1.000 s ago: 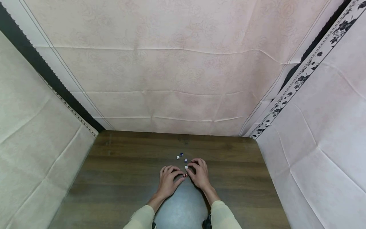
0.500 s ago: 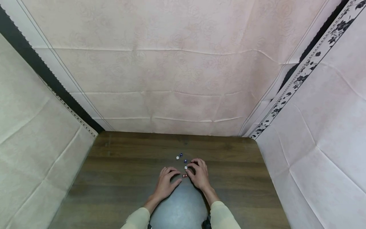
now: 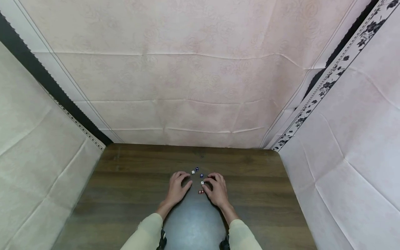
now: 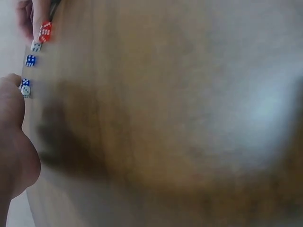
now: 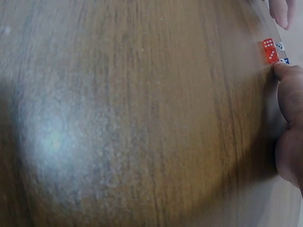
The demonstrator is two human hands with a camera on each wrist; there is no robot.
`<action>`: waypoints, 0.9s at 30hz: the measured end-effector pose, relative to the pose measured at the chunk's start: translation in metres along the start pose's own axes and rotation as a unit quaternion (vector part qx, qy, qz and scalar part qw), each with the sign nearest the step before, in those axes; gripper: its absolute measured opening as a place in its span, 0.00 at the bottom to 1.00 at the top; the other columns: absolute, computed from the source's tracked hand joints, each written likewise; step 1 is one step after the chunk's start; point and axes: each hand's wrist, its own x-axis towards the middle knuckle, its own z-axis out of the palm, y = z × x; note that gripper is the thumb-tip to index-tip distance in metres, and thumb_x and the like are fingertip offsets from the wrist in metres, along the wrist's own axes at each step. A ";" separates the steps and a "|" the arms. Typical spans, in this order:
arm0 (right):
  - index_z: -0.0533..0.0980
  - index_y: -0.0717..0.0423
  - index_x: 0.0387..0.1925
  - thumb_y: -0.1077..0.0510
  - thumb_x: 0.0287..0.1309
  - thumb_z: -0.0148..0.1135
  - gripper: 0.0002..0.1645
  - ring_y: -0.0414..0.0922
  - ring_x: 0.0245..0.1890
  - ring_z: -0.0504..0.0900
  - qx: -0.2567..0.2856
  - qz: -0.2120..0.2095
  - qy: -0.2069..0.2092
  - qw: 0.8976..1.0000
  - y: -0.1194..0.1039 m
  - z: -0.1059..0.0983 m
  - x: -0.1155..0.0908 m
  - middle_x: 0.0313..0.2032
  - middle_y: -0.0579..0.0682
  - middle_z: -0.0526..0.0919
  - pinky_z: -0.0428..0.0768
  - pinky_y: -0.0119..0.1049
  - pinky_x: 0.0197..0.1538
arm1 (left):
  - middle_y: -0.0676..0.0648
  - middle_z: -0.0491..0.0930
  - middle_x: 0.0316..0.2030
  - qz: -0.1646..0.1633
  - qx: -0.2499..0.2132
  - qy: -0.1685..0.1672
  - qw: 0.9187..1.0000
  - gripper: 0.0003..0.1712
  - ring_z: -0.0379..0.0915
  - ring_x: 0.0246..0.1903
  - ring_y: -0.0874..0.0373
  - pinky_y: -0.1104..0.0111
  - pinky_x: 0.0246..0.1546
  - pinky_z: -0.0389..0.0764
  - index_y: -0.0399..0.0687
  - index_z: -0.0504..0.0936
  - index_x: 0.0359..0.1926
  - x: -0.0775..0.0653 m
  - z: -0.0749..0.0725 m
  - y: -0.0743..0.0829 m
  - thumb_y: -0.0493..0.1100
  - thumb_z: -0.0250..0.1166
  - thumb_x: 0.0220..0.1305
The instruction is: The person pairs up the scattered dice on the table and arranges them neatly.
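White plastic-looking cubic die (image 3: 202,183): likely light, hard, slick; pinch opposite sides.
Left hand (image 3: 176,188): thumb spread.
Right hand (image 3: 218,189): pinching, cannot tell.

Dice (image 3: 201,175) on a table (image 3: 125,194), between two hands (image 3: 176,188) (image 3: 217,190), cloth (image 3: 193,80) behind, side cloths (image 3: 40,166) left and right
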 end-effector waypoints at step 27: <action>0.92 0.50 0.49 0.54 0.69 0.81 0.10 0.64 0.73 0.76 0.001 0.008 -0.004 1.000 0.003 0.002 0.001 0.62 0.57 0.86 0.71 0.69 0.77 | 0.39 0.89 0.57 -0.051 0.047 -0.034 0.997 0.14 0.81 0.61 0.37 0.36 0.78 0.69 0.45 0.93 0.56 0.032 0.019 -0.010 0.43 0.79 0.73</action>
